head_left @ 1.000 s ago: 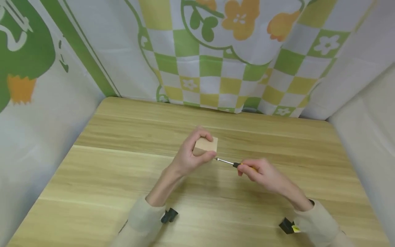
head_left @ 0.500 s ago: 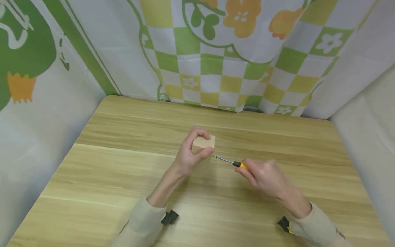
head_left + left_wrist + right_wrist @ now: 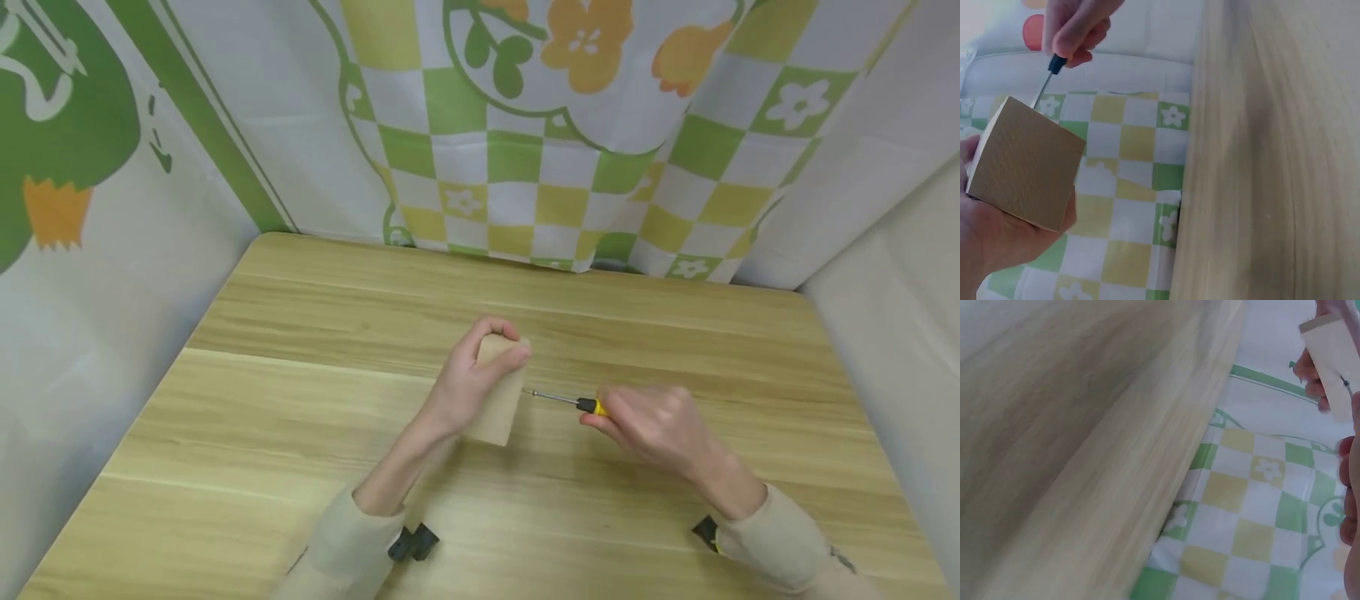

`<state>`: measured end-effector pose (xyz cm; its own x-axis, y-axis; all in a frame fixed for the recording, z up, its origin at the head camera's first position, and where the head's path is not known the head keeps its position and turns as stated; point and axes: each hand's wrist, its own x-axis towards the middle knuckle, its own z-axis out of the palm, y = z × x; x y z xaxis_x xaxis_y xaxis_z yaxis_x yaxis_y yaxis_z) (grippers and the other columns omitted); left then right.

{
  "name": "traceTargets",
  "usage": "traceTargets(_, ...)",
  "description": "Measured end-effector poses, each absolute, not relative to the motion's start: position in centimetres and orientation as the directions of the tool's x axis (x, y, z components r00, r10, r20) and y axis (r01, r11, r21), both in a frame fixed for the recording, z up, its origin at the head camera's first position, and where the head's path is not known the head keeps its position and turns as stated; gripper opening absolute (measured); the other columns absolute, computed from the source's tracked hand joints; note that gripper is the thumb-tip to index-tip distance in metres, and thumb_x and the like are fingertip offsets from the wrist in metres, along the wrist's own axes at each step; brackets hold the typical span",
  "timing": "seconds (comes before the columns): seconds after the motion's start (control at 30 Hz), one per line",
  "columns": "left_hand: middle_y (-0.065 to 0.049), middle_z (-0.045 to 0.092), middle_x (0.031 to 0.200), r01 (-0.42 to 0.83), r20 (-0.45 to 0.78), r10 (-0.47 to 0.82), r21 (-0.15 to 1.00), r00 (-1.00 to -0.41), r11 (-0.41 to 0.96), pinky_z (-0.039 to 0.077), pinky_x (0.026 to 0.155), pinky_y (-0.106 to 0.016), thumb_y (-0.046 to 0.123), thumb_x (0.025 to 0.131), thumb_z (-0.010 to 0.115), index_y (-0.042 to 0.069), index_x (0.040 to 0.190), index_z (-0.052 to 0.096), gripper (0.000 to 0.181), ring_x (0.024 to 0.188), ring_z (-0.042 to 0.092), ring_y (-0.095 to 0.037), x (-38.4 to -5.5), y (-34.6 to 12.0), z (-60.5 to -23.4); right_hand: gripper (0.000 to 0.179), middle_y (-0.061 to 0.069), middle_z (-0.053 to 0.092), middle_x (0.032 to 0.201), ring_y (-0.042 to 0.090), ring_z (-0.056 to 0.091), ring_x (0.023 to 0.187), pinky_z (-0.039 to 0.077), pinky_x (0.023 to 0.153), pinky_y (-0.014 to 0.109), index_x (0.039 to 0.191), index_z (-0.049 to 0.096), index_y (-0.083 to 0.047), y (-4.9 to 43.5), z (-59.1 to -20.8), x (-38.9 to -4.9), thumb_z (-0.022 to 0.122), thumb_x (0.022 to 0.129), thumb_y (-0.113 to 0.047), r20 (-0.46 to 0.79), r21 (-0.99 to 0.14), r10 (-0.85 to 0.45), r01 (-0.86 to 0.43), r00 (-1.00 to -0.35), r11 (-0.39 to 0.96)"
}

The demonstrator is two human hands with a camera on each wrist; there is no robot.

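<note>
My left hand [image 3: 467,385] grips a pale wooden block [image 3: 497,410] above the table, with the thumb across its near face and the fingers over the far side. In the left wrist view the squarish end of the block [image 3: 1029,165] faces the camera. My right hand [image 3: 656,427] holds a screwdriver [image 3: 587,406] with a yellow and black handle, its thin metal shaft pointing left at the block's right side. In the right wrist view a small dark screw [image 3: 1345,382] stands at the block's pale face, in line with the shaft. The right palm hides most of the handle.
A wood-grain table [image 3: 262,417] lies beneath both hands. Behind it hangs a checked green, yellow and white cloth [image 3: 517,183], with pale cloth walls at the left and right. Black wrist mounts [image 3: 414,543] hang by the sleeves.
The left hand has tilted the block, so its long face now shows toward the head camera. My right hand has rolled over on the screwdriver handle, knuckles up, and shifted slightly right.
</note>
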<state>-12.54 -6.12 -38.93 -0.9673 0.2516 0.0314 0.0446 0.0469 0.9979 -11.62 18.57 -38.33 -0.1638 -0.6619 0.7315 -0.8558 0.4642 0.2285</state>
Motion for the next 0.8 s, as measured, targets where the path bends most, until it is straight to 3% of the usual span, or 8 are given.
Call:
traceTargets(0.13,-0.005,0.052,0.086,-0.118,-0.109,0.248,0.993,-0.963,-0.024,0.049,0.051,-0.032,0.052,0.088,0.056,0.018,0.113,0.05,0.043,0.064,0.054,-0.015,-12.7,-6.3,-39.0,0.039,-0.009,0.037,0.049,-0.001,0.022,0.039,0.015,0.032,0.013,0.067,0.055,-0.009,18.6,-38.3,-11.9,0.049,0.096,-0.033,0.722,0.271,-0.679,-0.847,-0.134,0.457)
traceTargets(0.23,-0.007,0.053,0.086,-0.069,-0.062,0.246,0.997,-0.967,-0.018,0.051,0.049,-0.036,0.049,0.088,0.057,0.018,0.112,0.05,0.04,0.063,0.056,-0.016,-12.7,-6.6,-38.8,0.035,-0.012,0.04,0.051,-0.003,0.025,0.041,0.017,0.034,0.011,0.073,0.056,-0.01,18.6,-38.7,-12.0,0.049,0.096,-0.035,0.661,0.165,-0.705,-0.866,-0.257,0.472)
traceTargets(0.3,-0.004,0.056,0.097,0.044,0.035,0.247,0.999,-0.968,0.032,0.053,0.07,-0.038,0.047,0.088,0.058,0.02,0.11,0.051,0.036,0.082,0.059,-0.014,-12.8,-6.7,-38.4,0.026,-0.014,0.042,0.054,-0.004,0.029,0.043,0.021,0.036,0.01,0.078,0.058,-0.012,18.7,-39.0,-11.8,0.055,0.093,-0.032,0.609,0.003,-0.693,-0.873,-0.386,0.488)
traceTargets(0.4,0.001,0.053,0.111,0.251,0.22,0.254,0.963,-0.942,0.096,0.04,0.095,-0.043,0.047,0.087,0.059,0.023,0.108,0.052,0.033,0.109,0.05,-0.01,-13.0,-6.9,-37.7,0.011,-0.017,0.043,0.06,-0.006,0.033,0.048,0.028,0.041,0.009,0.083,0.058,-0.017,18.7,-39.0,-11.2,0.063,0.089,-0.025,0.48,-0.313,-0.64,-0.799,-0.6,0.513)
traceTargets(0.47,0.004,0.052,0.112,0.371,0.327,0.276,0.92,-0.904,0.123,0.034,0.1,-0.041,0.047,0.086,0.061,0.023,0.105,0.053,0.032,0.114,0.045,-0.011,-13.0,-6.9,-37.3,0.006,-0.016,0.044,0.063,-0.005,0.034,0.05,0.033,0.045,0.012,0.085,0.059,-0.022,18.7,-38.7,-10.9,0.063,0.09,-0.02,0.356,-0.509,-0.618,-0.7,-0.701,0.501)
traceTargets(0.53,0.003,0.052,0.106,0.463,0.408,0.317,0.878,-0.856,0.12,0.038,0.094,-0.04,0.047,0.085,0.062,0.021,0.103,0.052,0.033,0.107,0.047,-0.014,-13.1,-7.0,-37.2,0.01,-0.014,0.043,0.063,-0.002,0.034,0.05,0.035,0.047,0.017,0.087,0.06,-0.025,18.9,-38.1,-10.9,0.056,0.094,-0.019,0.204,-0.659,-0.629,-0.581,-0.75,0.479)
traceTargets(0.67,0.003,0.051,0.097,0.608,0.54,0.378,0.789,-0.752,0.082,0.044,0.074,-0.031,0.049,0.084,0.062,0.017,0.1,0.052,0.037,0.089,0.048,-0.016,-13.4,-7.1,-37.7,0.023,-0.005,0.04,0.057,0.002,0.032,0.044,0.032,0.038,0.021,0.092,0.062,-0.022,19.5,-37.6,-11.7,0.041,0.101,-0.019,-0.028,-0.854,-0.719,-0.357,-0.694,0.378)
traceTargets(0.8,-0.001,0.05,0.095,0.691,0.628,0.397,0.722,-0.669,0.023,0.043,0.061,-0.027,0.048,0.084,0.061,0.013,0.099,0.052,0.039,0.082,0.046,-0.017,-13.6,-6.9,-38.1,0.032,0.001,0.031,0.051,0.004,0.024,0.037,0.02,0.029,0.021,0.092,0.058,-0.007,19.8,-38.0,-12.1,0.031,0.104,-0.019,-0.137,-0.961,-0.795,-0.116,-0.591,0.252)
